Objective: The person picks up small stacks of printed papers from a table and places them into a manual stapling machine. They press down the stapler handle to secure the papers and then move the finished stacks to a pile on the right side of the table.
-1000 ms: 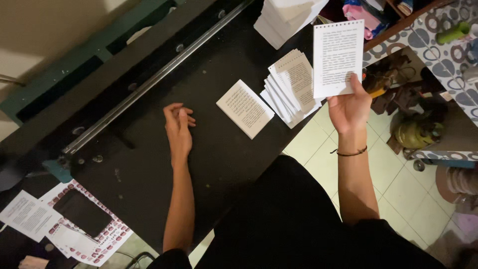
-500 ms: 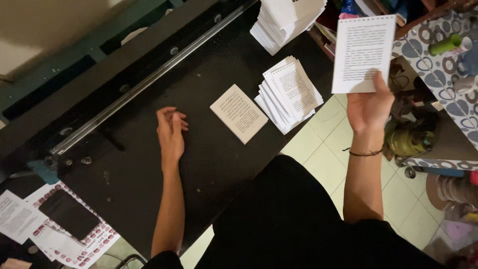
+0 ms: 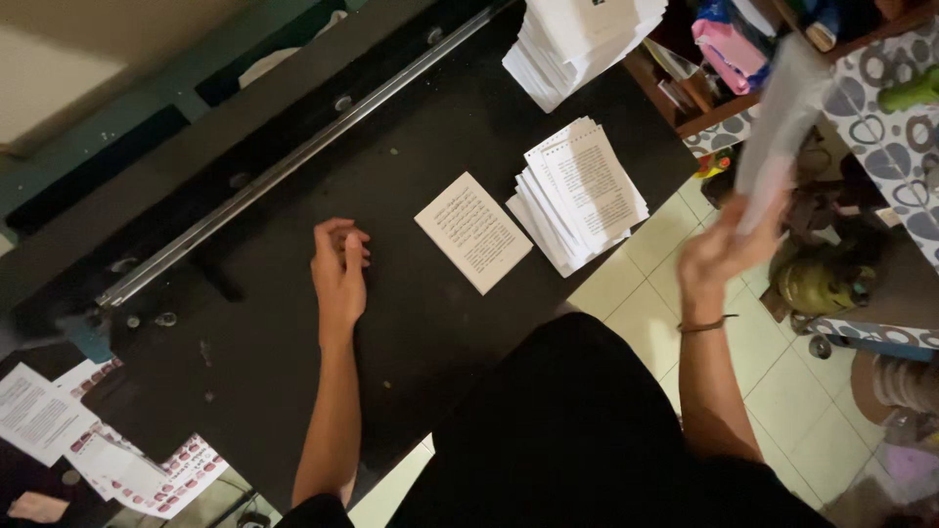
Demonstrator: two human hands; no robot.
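A: A dim workroom is showing here, with a black tabletop (image 3: 293, 323) running along a metal rail (image 3: 293, 161) and pale floor tiles beyond its edge. What is the person busy with?

B: The right hand (image 3: 719, 256) is holding a white printed sheet (image 3: 778, 127) up in the air off the tabletop's right edge, over the floor. Both are blurring, so they are plainly in motion, and the sheet is showing almost edge-on. The grip is closing on the sheet's lower end between thumb and fingers.

A: And the left hand (image 3: 340, 269)?

B: It is lying on the bare tabletop with its fingers loosely curled, holding nothing, well apart from the papers.

A: What is lying closest to the sheet?

B: A fanned stack of punched pages (image 3: 582, 196) is sitting near the tabletop's right edge. Just to its left a small printed booklet (image 3: 473, 232) is lying alone, text side up. A taller pile of white paper (image 3: 577, 39) is standing at the far end by the rail.

A: Which step would you say this is?

B: I judge it to be sorting or collating: one page is being handled in the air while the stacks are waiting below. A next move would call for squaring the sheet flat and lining its punched edge with the others before letting go.

A: Anything else around?

B: Loose printed sheets (image 3: 44, 416) are lying at the near left, and a patterned shelf (image 3: 880, 127) of clutter is standing to the right.
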